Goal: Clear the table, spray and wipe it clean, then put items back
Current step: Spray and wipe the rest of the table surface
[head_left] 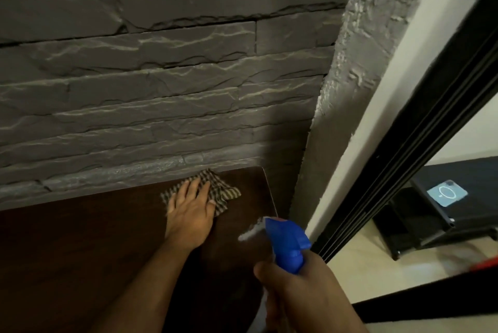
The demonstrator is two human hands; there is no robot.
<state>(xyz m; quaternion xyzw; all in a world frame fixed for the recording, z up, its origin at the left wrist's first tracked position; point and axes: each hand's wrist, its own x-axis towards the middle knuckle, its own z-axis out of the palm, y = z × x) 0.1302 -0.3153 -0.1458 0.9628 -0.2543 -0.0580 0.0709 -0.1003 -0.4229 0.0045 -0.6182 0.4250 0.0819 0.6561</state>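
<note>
A dark brown wooden table [80,246] runs along a grey stone wall. My left hand [192,208] lies flat with straight fingers on a checked cloth [223,189] near the table's far right corner. Low at the right, my right hand [296,289] grips a spray bottle by the neck under its blue trigger head [287,241]. The nozzle points left toward the table, and a white puff of spray [249,234] hangs just in front of it. The bottle's body is hidden behind my hand.
The grey stone wall [161,76] stands right behind the table. A black door frame [404,171] rises at the right. Beyond it sits a black stand [458,214] with a light blue phone-like item [447,192] on a pale tiled floor [377,265].
</note>
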